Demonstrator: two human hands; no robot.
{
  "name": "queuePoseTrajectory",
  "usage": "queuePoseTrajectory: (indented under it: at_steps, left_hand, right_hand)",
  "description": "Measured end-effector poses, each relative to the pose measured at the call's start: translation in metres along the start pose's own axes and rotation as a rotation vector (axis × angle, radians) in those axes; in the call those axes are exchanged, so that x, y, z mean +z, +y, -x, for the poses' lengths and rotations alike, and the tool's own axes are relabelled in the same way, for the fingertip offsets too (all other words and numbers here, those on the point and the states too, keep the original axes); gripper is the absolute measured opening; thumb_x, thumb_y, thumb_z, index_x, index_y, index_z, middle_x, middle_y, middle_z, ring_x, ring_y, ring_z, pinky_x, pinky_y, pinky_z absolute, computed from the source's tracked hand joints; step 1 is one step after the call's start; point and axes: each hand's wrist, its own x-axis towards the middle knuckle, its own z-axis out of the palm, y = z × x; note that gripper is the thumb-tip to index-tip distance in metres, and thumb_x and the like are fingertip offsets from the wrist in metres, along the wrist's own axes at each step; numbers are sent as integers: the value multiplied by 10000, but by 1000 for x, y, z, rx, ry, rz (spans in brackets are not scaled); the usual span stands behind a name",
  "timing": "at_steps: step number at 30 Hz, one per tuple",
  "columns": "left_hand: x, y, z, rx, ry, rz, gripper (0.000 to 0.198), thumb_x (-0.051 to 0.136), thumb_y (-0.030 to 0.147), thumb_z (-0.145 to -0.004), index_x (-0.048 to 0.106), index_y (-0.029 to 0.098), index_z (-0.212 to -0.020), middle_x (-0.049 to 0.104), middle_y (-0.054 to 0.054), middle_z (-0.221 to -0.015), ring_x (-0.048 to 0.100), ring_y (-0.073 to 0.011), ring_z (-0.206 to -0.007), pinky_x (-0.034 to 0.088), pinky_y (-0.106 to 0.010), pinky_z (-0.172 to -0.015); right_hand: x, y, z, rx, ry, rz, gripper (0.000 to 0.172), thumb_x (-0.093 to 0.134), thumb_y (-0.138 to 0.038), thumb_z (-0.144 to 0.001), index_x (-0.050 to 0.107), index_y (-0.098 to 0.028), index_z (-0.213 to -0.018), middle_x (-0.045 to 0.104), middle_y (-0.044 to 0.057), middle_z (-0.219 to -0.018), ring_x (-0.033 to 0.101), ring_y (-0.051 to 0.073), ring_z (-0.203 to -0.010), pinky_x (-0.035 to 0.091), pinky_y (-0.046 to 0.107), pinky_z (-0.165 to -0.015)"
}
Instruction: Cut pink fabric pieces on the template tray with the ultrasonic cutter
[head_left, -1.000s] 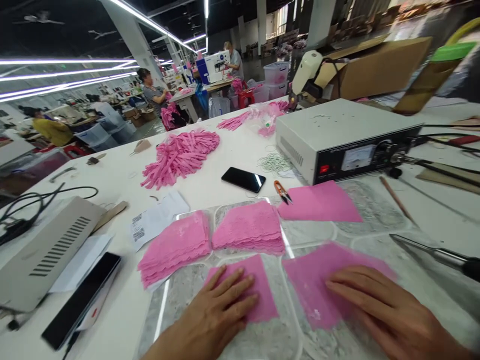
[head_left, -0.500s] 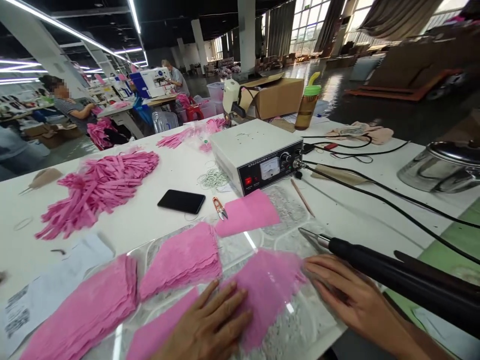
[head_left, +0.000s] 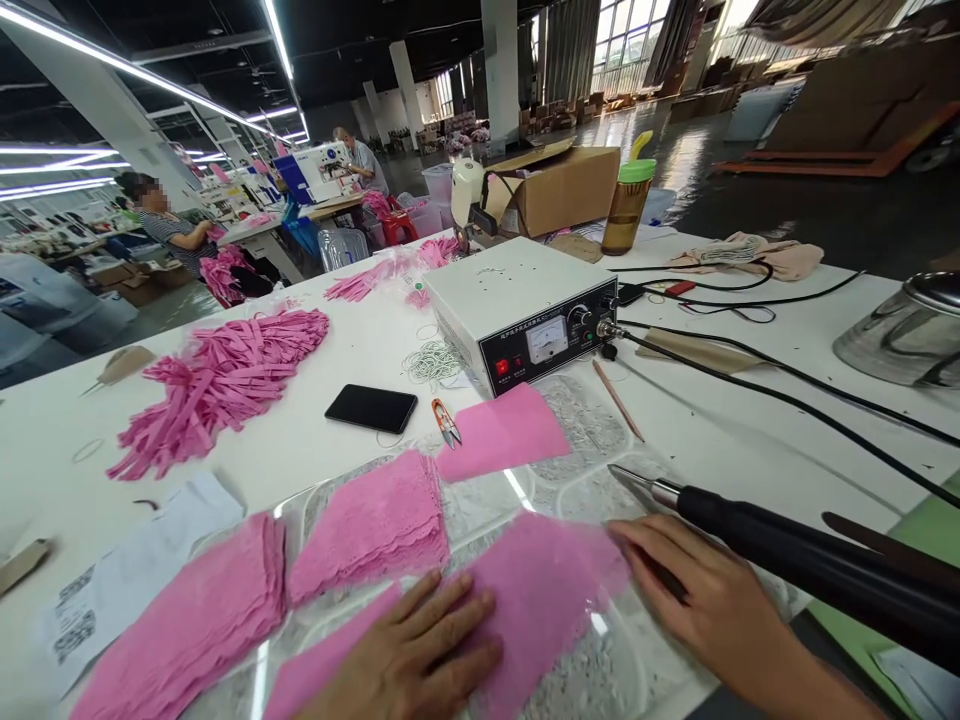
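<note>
Fingers of the left hand (head_left: 405, 655) are spread flat over the left edge of the pink sheet (head_left: 544, 590); whether its right corner is pinched by the right hand (head_left: 705, 590) cannot be told. Creases are best avoided by light pressure against the patterned mat (head_left: 596, 665).

pink cloth piece (head_left: 544, 590) | thin, see-through | spread mostly flat | on grey-patterned mat (head_left: 596, 665)

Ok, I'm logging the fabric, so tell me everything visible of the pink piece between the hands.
The pink piece looks like thin, slightly sheer fabric with angled edges. It lies spread on the glossy, grey-patterned mat. The left hand rests on its left side; the right hand touches its right corner.
</note>
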Motion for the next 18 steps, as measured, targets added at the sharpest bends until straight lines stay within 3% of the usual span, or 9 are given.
queuePoseTrajectory:
  at_steps: [5, 9, 18]
  left_hand:
    - [-8, -2, 0, 28, -35, 23, 391, 453, 356, -994, 500, 225, -1360, 393, -30, -1485, 383, -225, -1370, 304, -382, -1144]
    - [-7, -4, 1, 41, -32, 38, 380, 470, 327, -988, 506, 228, -1353, 390, -35, -1490, 390, -231, -1368, 317, -385, -1137]
    - [-1, -4, 6, 8, -5, 78, 378, 483, 240, -970, 505, 252, -1347, 382, -44, -1501, 387, -227, -1372, 315, -395, -1139]
  right_hand:
    - [-3, -3, -4, -41, -54, -38, 222, 458, -177, -959, 586, -180, -1140, 618, 68, -916, 631, 182, -818, 549, 293, -693]
    - [0, -5, -11, -61, -28, -94, 191, 432, -120, -962, 598, -184, -1030, 581, 54, -836, 612, 158, -750, 539, 263, -640]
    - [-7, -6, -8, -149, 45, -36, 213, 431, -73, -955, 617, -148, -1027, 589, 96, -932, 620, 163, -878, 542, 233, -754]
